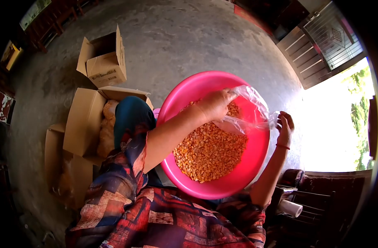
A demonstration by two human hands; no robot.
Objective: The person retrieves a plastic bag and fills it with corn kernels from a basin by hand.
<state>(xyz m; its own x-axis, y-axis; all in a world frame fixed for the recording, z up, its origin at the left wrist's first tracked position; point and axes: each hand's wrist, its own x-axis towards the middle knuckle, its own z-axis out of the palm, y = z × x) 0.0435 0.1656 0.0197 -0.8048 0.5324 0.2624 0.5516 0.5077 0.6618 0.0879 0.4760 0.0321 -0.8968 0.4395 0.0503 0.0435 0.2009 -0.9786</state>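
A large pink basin sits in front of my body, with a heap of orange-yellow grains like dried corn kernels in its bottom. Over its far right part a clear plastic bag is stretched between my hands. My left hand reaches across the basin and pinches one side of the bag's edge. At the basin's right rim my right hand, with a red cord at the wrist, grips the other side. The lower part of the bag hangs among the kernels and is hard to make out.
To the left stand an open cardboard box holding filled plastic bags, another box beside it, and a third box farther off. A dark chair with a white roll is at lower right, near a bright doorway.
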